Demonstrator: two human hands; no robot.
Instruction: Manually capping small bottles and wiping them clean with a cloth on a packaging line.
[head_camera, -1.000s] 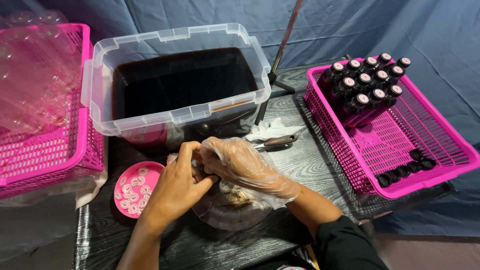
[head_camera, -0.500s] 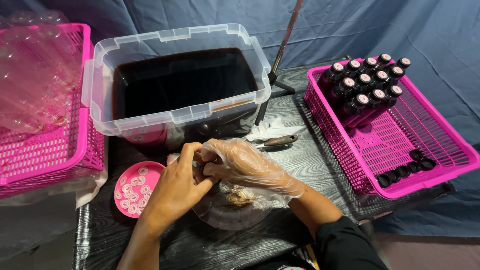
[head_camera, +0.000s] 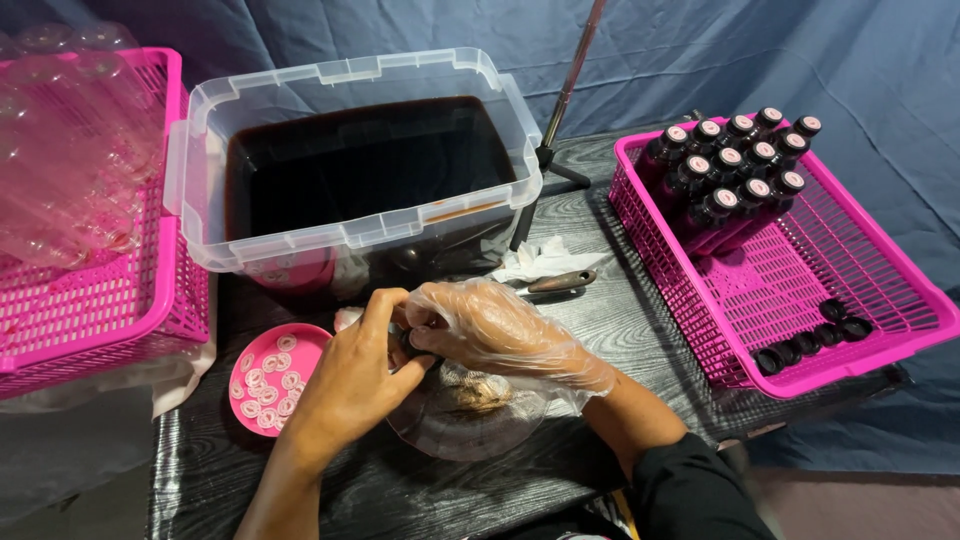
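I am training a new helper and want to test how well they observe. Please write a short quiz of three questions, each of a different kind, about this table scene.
1. True or false: the right hand wears a clear glove and the left hand is bare.
2. Multiple choice: where do the capped bottles of dark liquid lie? A) in the right basket B) in the tub C) on the pink lid
3. Fill in: the tub holds a ____ liquid.

Key:
1. True.
2. A; they lie at the far end of the right basket, with loose caps near its front edge.
3. Dark, nearly black.
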